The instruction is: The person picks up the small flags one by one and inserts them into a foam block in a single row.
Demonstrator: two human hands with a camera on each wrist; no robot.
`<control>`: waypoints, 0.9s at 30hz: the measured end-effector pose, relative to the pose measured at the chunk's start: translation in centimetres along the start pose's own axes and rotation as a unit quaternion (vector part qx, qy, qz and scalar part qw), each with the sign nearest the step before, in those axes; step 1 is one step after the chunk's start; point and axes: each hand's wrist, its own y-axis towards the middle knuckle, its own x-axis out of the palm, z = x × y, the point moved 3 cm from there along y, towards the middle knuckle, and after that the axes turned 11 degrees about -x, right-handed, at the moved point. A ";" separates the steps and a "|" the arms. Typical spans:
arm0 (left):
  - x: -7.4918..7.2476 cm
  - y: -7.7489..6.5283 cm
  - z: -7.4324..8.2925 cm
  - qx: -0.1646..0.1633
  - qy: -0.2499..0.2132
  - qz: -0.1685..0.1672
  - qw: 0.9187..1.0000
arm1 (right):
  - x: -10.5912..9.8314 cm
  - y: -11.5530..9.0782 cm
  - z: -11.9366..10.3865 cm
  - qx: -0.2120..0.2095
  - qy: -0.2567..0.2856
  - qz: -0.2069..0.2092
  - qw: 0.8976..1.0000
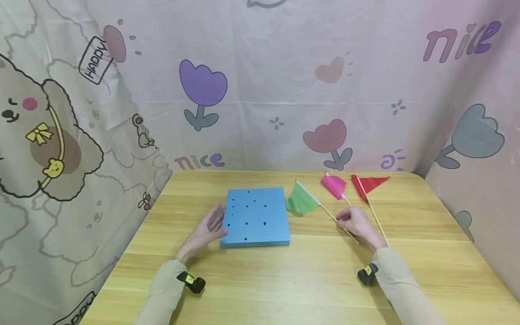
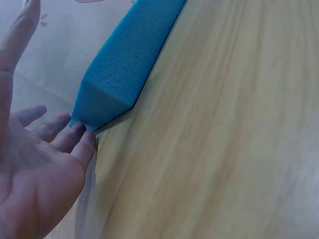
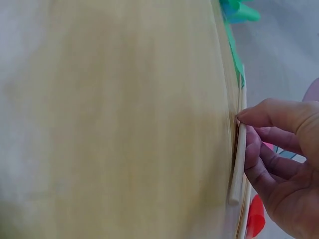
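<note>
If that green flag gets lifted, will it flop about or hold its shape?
The green flag is probably light, its stick being thin. That stick looks straight where the right hand pinches it, so it should be stiff. The green sheet curls in the right wrist view, so it may flop.

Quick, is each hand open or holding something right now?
Left hand: open, at the blue block.
Right hand: holding the green flag by its stick.
</note>
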 end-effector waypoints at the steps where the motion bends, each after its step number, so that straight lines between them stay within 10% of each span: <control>1: 0.0 0.0 -0.1 -0.005 -0.001 -0.004 1.000 | 0.0 0.0 0.0 -0.002 0.002 0.000 1.000; 20: 0.7 0.2 -0.8 -0.051 0.065 -0.012 0.997 | -0.3 -0.3 -0.1 -0.008 0.022 -0.004 1.000; 27: 1.2 0.4 -0.5 -0.052 0.070 -0.022 0.996 | -0.2 -0.5 -0.2 0.025 0.125 -0.015 0.992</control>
